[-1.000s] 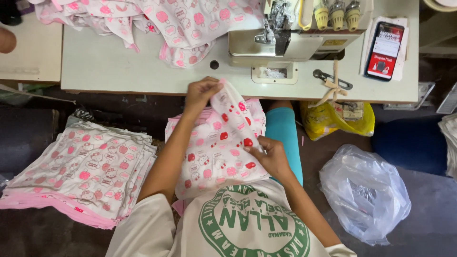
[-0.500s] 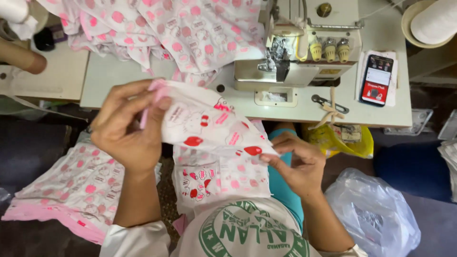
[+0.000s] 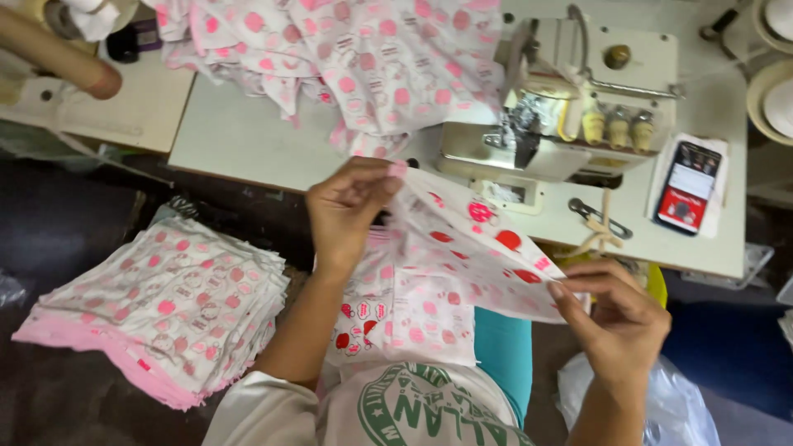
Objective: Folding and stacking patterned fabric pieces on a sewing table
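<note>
- Sewing table [image 3: 248, 136], pale and flat, fills the upper part of the view; a sewing machine [image 3: 570, 107] stands on its right half, and a heap of pink-dotted cloth [image 3: 372, 58] lies bunched on the table just left of the machine.
- Beside the machine lie small snips [image 3: 596, 216] and a phone [image 3: 687, 186] with a lit screen, both near the table's front edge.
- Fabric piece [image 3: 471, 256]: white with red and pink dots, held stretched in the air between the table edge and the person's chest, apart from the table; more pieces hang below it over the lap.
- Left hand [image 3: 351, 206]: raised, forearm upright, fingers and thumb pinched on the upper left corner of the fabric piece.
- Right hand [image 3: 615, 318]: lower and nearer the body, wrist bent inward, thumb and forefinger grasping the lower right edge of the same piece; the other fingers are loosely curled.
- Stack of finished pieces [image 3: 165, 310]: a tidy pile with a pink hem edge, low on the left, well apart from both hands.
- Plastic bag [image 3: 636, 405] lies below the right hand; another person's forearm [image 3: 49, 54] shows at the top left.
- Likely faults: a light pinch at either corner could slip and let the piece fall among those on the lap; uneven tension could skew its edges; the raised corner could catch on the heap near the machine.
</note>
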